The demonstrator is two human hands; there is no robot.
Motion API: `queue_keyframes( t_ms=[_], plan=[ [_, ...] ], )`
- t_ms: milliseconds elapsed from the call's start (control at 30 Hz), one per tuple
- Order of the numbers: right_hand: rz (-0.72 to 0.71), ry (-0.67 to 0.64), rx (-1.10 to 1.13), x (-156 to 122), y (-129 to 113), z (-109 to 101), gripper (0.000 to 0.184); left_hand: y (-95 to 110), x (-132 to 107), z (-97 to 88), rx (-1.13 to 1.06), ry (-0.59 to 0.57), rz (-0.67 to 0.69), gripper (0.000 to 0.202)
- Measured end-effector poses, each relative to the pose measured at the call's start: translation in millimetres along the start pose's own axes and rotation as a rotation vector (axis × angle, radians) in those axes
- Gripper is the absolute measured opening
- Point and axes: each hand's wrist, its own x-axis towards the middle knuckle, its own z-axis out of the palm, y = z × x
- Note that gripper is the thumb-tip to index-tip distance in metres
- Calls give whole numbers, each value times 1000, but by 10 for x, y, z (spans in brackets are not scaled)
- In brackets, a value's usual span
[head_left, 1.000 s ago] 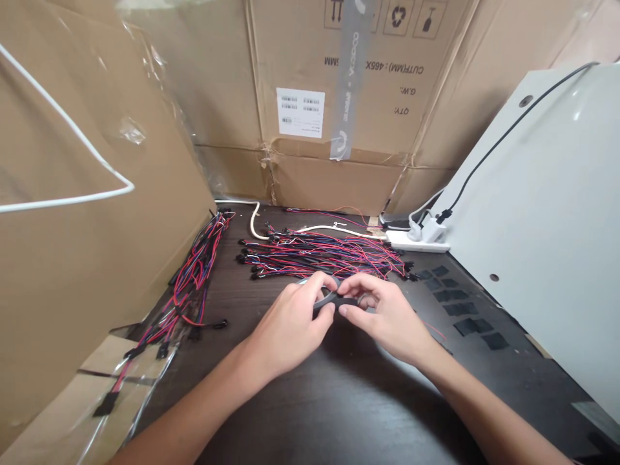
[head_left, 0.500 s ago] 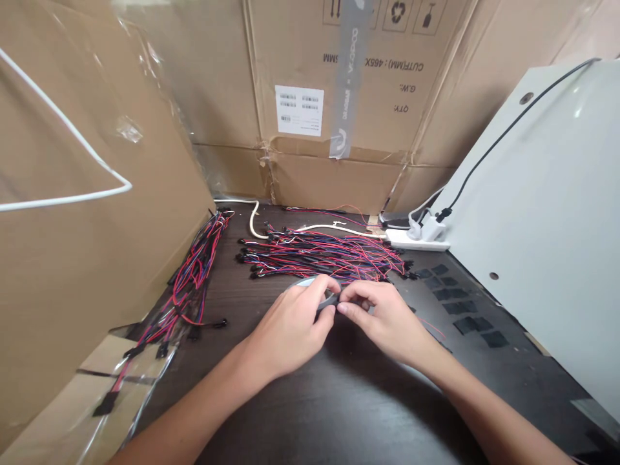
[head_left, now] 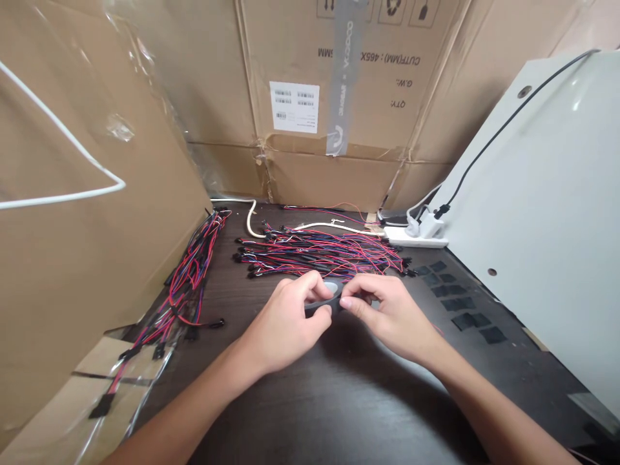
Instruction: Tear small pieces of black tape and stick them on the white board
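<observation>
A roll of black tape (head_left: 336, 299) with a pale inner ring is held just above the dark tabletop, in front of the wires. My left hand (head_left: 288, 320) is closed on the roll, thumb below and fingers over its rim. Against the roll's right edge, my right hand (head_left: 387, 313) pinches the tape between thumb and forefinger; its fingers partly hide what they grip. Just beyond both hands lies a wide heap of red, blue and black wires (head_left: 314, 252) with black connectors.
Another wire bundle (head_left: 191, 278) lies along the left cardboard box (head_left: 97, 258). Several short black tape pieces (head_left: 458, 303) are stuck on the table at right. A white power strip (head_left: 414, 237) with plugs stands by the white panel (head_left: 547, 194). A large carton (head_left: 334, 184) closes the back.
The roll has tilted in my left hand, showing more of its dark side. My right hand has shifted slightly right, still pinching at the edge. The camera view has moved a little.
</observation>
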Motion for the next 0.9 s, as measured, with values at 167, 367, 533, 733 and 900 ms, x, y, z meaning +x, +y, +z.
queue_keyframes(
  t_ms=[167, 367, 533, 733, 900],
  plan=[
    [-25, -6, -2, -14, 7, 17, 14, 25, 5, 13, 1, 25, 36, 12],
    [-70, -36, -32, -21, 8, 35, 15, 14, 22, 33, -9, 62, 58, 16],
    [-100, -52, -22, -33, 4, 54, 14, -12, 5, 46, 52, 99, 97, 13],
    [-307, -16, -146, -68, 11, 106, 17, -21, 30, 42, 25, 123, 120, 13],
    [-466, -25, -258, -101, 35, 119, 22, -12, 33, 42, -9, 106, 153, 14]
  ],
)
